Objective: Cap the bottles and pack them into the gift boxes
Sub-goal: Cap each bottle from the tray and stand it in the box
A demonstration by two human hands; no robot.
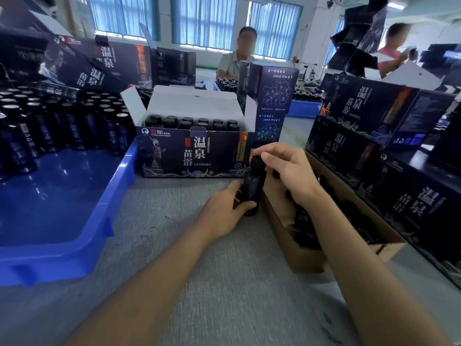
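Note:
My left hand (225,209) grips a small dark bottle (252,187) by its body, holding it upright just above the grey table. My right hand (287,168) pinches the black cap (257,163) on the bottle's top. Behind them stands an open dark gift box (192,151) with its white lid flaps up and several capped bottles inside. To the left, a blue tray (62,221) holds several uncapped bottles (62,121) at its far end. A brown cardboard box (299,248) with loose black caps sits under my right forearm.
Closed dark gift boxes (389,151) are stacked on the right, others (107,63) at the back left, and two upright ones (270,96) behind the open box. One person sits across the table (237,58) and another stands at the far right (391,48).

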